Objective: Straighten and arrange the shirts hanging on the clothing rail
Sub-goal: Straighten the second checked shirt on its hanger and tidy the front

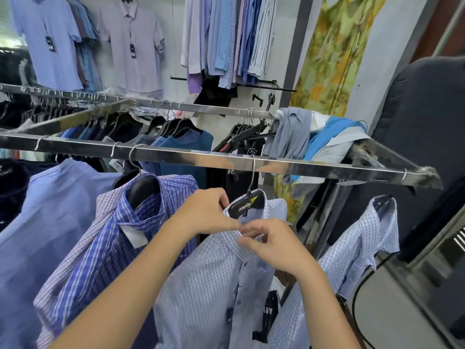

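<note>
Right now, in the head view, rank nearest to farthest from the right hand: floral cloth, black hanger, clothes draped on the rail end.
1. black hanger, just above right hand
2. draped clothes, rail end beyond
3. floral cloth, back wall

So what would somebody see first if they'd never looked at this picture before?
First, right in the middle, the person's left grip and right grip both pinch the collar of a pale checked shirt. Just above runs a shiny metal rail, with a bright blue striped shirt hanging to the left. At the rail's far right end, a heap of grey and blue clothes is slung over it.
</note>
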A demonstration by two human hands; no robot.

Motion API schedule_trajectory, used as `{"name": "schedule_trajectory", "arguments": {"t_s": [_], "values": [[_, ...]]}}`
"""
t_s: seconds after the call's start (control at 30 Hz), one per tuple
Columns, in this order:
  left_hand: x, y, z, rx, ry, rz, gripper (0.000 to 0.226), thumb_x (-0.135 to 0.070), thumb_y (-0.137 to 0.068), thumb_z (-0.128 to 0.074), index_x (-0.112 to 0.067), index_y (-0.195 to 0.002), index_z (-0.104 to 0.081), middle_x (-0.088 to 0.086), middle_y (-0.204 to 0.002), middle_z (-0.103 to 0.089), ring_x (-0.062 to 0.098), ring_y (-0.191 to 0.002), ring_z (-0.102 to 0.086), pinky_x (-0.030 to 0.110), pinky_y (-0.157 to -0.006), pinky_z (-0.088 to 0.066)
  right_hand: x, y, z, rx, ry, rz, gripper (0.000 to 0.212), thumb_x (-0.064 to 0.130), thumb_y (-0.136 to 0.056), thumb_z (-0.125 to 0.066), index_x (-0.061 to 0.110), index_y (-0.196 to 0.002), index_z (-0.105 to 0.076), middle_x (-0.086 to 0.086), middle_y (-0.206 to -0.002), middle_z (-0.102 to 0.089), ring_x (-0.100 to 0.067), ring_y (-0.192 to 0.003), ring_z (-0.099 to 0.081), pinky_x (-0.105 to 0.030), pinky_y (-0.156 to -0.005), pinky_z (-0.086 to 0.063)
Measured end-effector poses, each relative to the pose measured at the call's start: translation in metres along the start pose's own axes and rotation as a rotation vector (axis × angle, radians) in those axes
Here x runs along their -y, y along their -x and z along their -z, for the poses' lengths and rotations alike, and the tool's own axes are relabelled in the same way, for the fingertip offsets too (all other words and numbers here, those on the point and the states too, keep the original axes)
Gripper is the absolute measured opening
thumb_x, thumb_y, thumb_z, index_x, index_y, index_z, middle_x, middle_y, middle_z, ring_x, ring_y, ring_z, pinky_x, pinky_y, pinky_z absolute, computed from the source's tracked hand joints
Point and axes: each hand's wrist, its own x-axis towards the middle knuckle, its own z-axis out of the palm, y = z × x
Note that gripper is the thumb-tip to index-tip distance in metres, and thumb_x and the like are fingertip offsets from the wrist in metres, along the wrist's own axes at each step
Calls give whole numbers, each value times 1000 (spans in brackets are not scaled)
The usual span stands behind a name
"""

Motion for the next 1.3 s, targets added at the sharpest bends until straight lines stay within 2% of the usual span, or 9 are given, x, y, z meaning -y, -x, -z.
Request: {"name": "schedule_trajectory", "arguments": {"t_s": [0.07, 0.17, 0.27, 0.4, 0.57, 0.7, 0.83, 1.07, 1.3], "values": [[-4, 0, -4, -52, 22, 40, 28, -40, -65, -71, -31, -89, -60, -9, -87, -67, 12, -83, -63, 33, -75, -56, -1, -7, 1, -203, 8, 0, 5, 29, -85, -78, 32, -87, -75, 16, -81, -73, 2, -80, -66, -19, -74, -50], [-4, 0, -7, -127, 106, 85, 12, -30, -75, -60, -30, -87, -63, -8, -86, -68, 15, -84, -63, 35, -77, -55, -7, -24, 9, -557, 131, -51, 31, 32, -76, -83, 25, -90, -56, 11, -87, -57, -8, -79, -55, -24, -69, -44], [-5, 1, -10, -169, 128, 79, 20, -22, -75, -52, -29, -87, -66, -6, -85, -70, 19, -87, -63, 38, -82, -55, -8, -42, 15, -460, 170, -123, 48, 21, -74, -80, 25, -106, -45, 9, -98, -54, -14, -92, -58, -30, -79, -47], [-2, -1, -11, -316, 31, 62, 23, -19, -76, -49, -35, -91, -56, -5, -90, -69, 24, -89, -60, 36, -78, -52, -11, -52, 23, -458, 181, -82, 35, 8, -80, -67, 27, -109, -59, 16, -86, -65, -14, -82, -66, -36, -84, -55], [0, -5, -1, -457, 87, -4, 14, -23, -82, -60, -34, -90, -56, -11, -86, -69, 19, -89, -62, 36, -82, -52, -13, -60, 28, -571, 92, 34, 17, 19, -92, -67, 23, -105, -77, 8, -91, -76, -7, -82, -68, -24, -82, -53], [-1, -6, 2, -554, 93, -59, 21, -31, -77, -80, -31, -86, -60, -16, -82, -64, 14, -87, -61, 33, -81, -49, -13, -62, 23, -630, 4, 91, 9, 25, -89, -73, 26, -97, -78, 9, -92, -75, -9, -87, -68, -33, -85, -55], [0, -11, 2, -564, -80, -85, 18, -38, -78, -80, -28, -83, -67, -11, -80, -69, 16, -85, -61, 36, -77, -50, -15, -65, 24, -596, -54, 86, 10, 28, -83, -80, 32, -92, -76, 12, -88, -73, -8, -86, -68, -35, -82, -56], [-9, -17, 8, -493, -349, -86, 17, -44, -90, -66, -28, -92, -73, -1, -90, -71, 25, -93, -62, 35, -75, -48, -18, -73, 35, -573, 157, 163, 9, 21, -88, -75, 15, -92, -80, 0, -91, -75, -16, -90, -64, -28, -85, -47], [-19, -21, 2, -437, -503, -76, 17, -34, -101, -52, -22, -94, -62, 6, -96, -65, 31, -95, -61, 34, -69, -36, -23, -75, 37, -569, 323, 209, 11, 13, -93, -66, 8, -93, -76, -5, -94, -71, -22, -91, -61, -19, -77, -32]]}}
